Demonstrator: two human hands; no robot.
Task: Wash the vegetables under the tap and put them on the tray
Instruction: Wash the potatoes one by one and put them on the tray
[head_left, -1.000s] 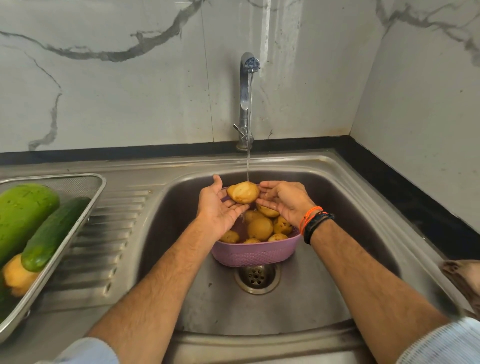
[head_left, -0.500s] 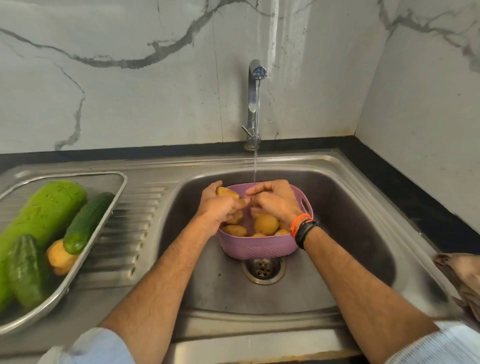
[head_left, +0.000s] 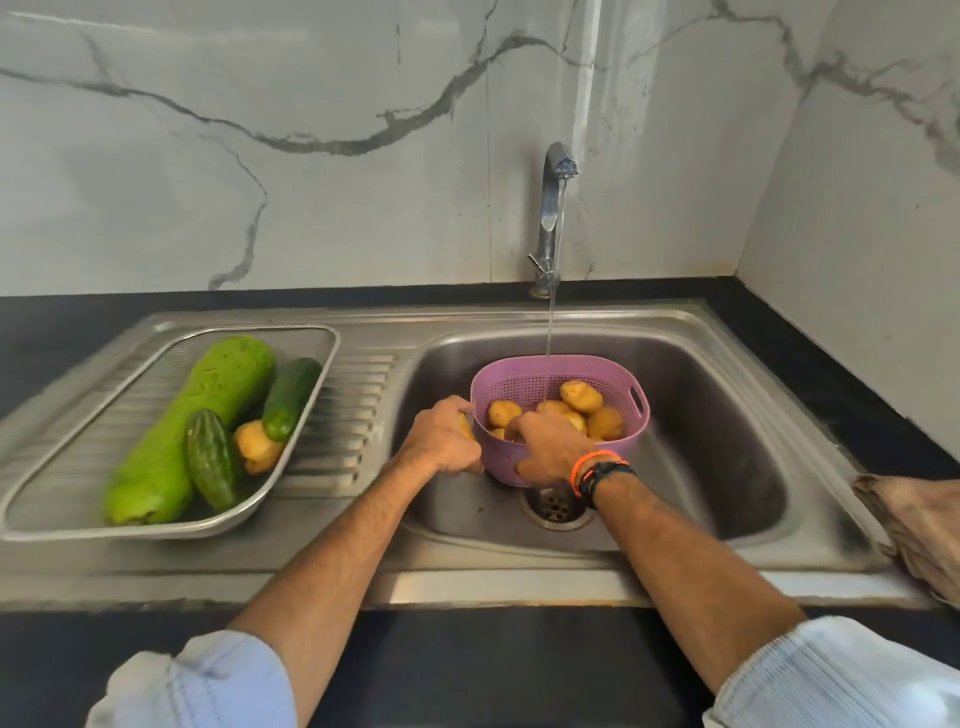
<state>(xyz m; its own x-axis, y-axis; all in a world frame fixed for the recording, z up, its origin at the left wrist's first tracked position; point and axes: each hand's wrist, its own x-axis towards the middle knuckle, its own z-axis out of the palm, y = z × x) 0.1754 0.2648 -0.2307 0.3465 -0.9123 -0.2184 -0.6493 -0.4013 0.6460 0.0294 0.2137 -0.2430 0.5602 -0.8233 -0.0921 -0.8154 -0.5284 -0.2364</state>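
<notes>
Left hand: my left hand (head_left: 441, 434) has come away from the stream with fingers curled round a potato (head_left: 466, 423), only a sliver of it showing, just outside the left rim of the basket (head_left: 561, 371).
Right hand: my right hand (head_left: 550, 447) has dropped over the near rim of the basket, fingers bent down among the potatoes (head_left: 582, 397); whether it has closed on one I cannot tell.
What changed: a moment ago both my hands rubbed one potato under the water; now they have parted and the potato rides left, out of the flow.
Tap: the tap (head_left: 553, 208) runs on, its stream falling into the back of the basket.
Basket: it sits in the middle of the sink (head_left: 727, 415), just behind the drain (head_left: 555, 504).
Tray: the tray (head_left: 156, 527) lies on the drainer at the sink's left side, holding a large gourd (head_left: 197, 415), two cucumbers (head_left: 288, 397) and one potato already washed.
Meaning: I judge this potato clean and bound for the tray, with most of the batch yet to wash.
</notes>
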